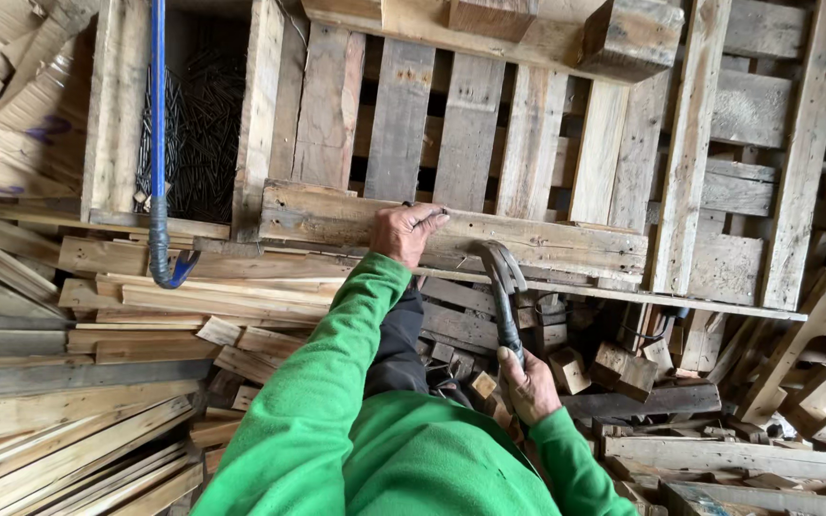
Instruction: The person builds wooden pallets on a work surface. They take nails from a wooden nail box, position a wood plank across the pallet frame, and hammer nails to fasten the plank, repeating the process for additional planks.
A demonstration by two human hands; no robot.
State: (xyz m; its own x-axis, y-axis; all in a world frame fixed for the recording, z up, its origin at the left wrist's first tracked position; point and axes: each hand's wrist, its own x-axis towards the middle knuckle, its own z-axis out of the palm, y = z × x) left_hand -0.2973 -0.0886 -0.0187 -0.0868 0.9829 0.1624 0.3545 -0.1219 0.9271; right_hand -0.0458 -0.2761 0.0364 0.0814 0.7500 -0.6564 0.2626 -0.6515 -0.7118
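Note:
My left hand (407, 232) rests on the near board of a weathered wooden pallet (451, 234), fingers curled over its top edge and pinching what looks like a small nail, too small to be sure. A dark claw hammer (503, 287) is gripped by the handle in my right hand (531, 386), its head lying against the same board, just right of my left hand. Both arms wear green sleeves.
A blue crowbar (158, 172) stands hooked against planks at the left, in front of a bin of dark nails (205, 134). Stacked planks (78, 382) fill the lower left. Wood blocks (623, 368) and scrap boards lie at the right.

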